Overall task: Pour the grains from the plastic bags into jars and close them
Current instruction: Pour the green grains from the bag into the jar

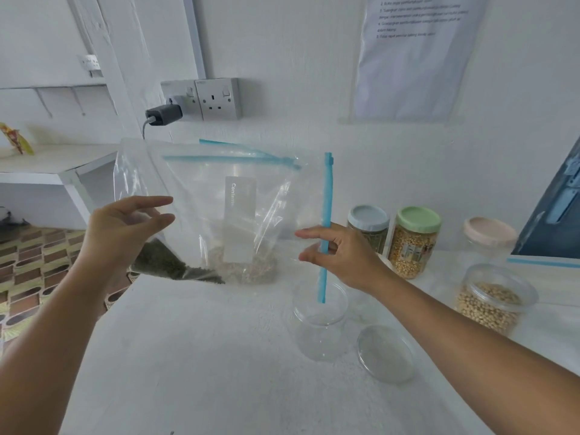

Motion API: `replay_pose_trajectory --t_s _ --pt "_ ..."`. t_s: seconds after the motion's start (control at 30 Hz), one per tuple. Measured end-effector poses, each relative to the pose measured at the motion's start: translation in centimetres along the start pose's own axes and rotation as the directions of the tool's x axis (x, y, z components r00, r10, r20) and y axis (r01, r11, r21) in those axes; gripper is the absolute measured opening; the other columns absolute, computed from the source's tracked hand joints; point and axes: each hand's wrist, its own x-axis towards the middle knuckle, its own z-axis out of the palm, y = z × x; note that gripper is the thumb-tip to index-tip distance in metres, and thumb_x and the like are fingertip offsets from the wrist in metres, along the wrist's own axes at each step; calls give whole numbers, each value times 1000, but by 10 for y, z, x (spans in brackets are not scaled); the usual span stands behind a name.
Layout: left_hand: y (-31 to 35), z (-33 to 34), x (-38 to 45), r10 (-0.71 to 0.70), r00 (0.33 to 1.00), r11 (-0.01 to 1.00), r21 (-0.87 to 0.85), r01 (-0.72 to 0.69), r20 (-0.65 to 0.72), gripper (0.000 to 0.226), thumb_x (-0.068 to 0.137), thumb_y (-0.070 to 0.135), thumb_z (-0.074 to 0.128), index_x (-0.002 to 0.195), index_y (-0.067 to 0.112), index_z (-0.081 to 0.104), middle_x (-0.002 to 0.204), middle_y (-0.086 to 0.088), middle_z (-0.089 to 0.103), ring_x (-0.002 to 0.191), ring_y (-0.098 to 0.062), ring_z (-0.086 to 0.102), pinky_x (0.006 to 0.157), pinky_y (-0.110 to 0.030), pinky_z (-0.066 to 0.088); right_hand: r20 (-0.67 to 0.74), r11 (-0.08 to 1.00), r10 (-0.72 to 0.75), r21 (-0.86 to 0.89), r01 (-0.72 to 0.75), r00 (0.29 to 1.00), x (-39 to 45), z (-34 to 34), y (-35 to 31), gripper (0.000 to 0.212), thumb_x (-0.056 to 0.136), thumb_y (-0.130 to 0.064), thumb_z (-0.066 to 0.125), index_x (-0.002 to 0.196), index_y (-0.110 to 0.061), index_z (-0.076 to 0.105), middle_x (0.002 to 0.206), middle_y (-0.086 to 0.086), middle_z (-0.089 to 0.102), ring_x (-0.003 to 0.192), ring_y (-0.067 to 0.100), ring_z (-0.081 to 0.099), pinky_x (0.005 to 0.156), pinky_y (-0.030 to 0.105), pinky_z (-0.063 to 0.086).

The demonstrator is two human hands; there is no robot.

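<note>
- While the right hand (342, 255) pinches the blue zip strip (326, 227) of a clear plastic bag (219, 196) between thumb and fingers, the left hand (125, 227) grips the bag's opposite edge, thumb and forefinger closed on the film with the other fingers stretched forward.
- The bag hangs stretched between the two hands above the white table (204, 356), turned so that its zip strip runs vertically on the right.
- A white label reading "Contents" (240, 218) sits sideways on the bag's face.
- The zip strip's lower end hangs over the mouth of an open, clear jar (320, 328) standing on the table below the right hand.
- A clear round lid (386, 354) lies flat on the table just right of that jar.
- Behind the held bag, seen through it, two more bags lie at the table's far edge: one with pale grains (248, 268), one with dark green grains (166, 262); each also has a blue zip.
- Farther right stand a lidless jar of beige beans (492, 299), a green-lidded jar of yellow kernels (414, 243), a blue-lidded jar (368, 227) of greenish grains, and a pink-lidded jar (488, 237) whose contents cannot be made out.
- On the wall behind are a double socket (216, 98) with a grey charger (164, 116) plugged in and a printed sheet (414, 54).
</note>
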Motion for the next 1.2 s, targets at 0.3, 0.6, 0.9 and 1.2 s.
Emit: replay_pose_trajectory --t_s 0.3,0.6,0.9,1.2 --pt "6 -2 7 42 999 999 17 -42 16 28 84 11 84 95 38 83 72 5 64 78 -28 50 86 -37 44 -45 999 -32 17 33 998 0 4 0 32 90 -14 79 121 -21 76 124 -14 72 96 5 75 100 22 54" --pt "17 6 5 55 994 996 68 -61 90 28 84 13 83 94 40 82 73 2 63 75 -29 48 82 -41 44 -82 1000 -26 -11 25 996 -4 3 14 29 90 -18 80 118 -26 77 120 -13 73 107 4 71 100 21 54" --pt "9 4 11 73 994 995 63 -79 82 26 87 16 82 96 40 82 71 5 64 77 -32 47 76 -32 42 -94 1000 -22 -9 21 995 -6 6 15 29 90 -20 80 117 -30 77 121 -13 73 108 8 71 100 22 55" --pt "20 9 14 126 991 989 74 -129 50 30 87 15 82 90 45 82 73 -2 64 74 -29 47 78 -33 44 -105 999 -52 -21 50 993 -3 5 14 31 91 -23 78 121 -29 75 126 -9 71 114 4 66 99 18 53"
